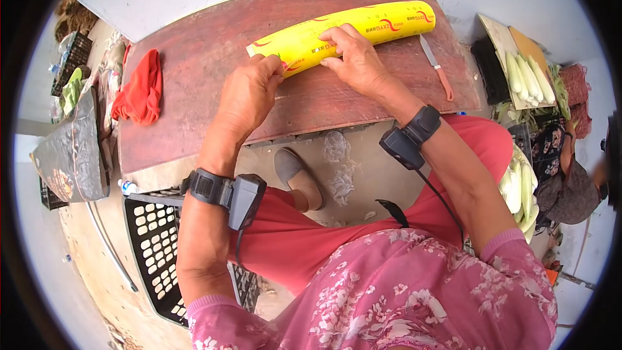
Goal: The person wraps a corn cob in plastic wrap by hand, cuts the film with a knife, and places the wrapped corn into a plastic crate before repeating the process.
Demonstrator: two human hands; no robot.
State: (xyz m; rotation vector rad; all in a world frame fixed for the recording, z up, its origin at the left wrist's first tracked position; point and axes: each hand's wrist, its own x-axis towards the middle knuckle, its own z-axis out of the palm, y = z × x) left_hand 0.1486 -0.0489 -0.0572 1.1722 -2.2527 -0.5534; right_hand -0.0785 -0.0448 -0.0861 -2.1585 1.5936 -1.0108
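Note:
A yellow roll of cling film point(389, 21) with red and dark print lies slantwise across the far side of the reddish-brown table point(214, 58). At its left end my left hand point(249, 91) is closed, thumb and fingers pinched at the roll's near edge; the exact bit held is hidden. My right hand point(356, 61) rests on the middle of the roll, fingers curled over the top and thumb at the near side. Right of the roll lies a knife point(435, 65) with a pinkish handle, its blade pointing away. Both wrists carry black strapped devices.
A red cloth point(142, 91) lies at the table's left. Black plastic crates point(152, 246) stand at lower left. Pale green vegetables point(528, 79) are on a board at right, more point(518, 185) below. Another person point(573, 188) is at the right edge. A white wall is behind.

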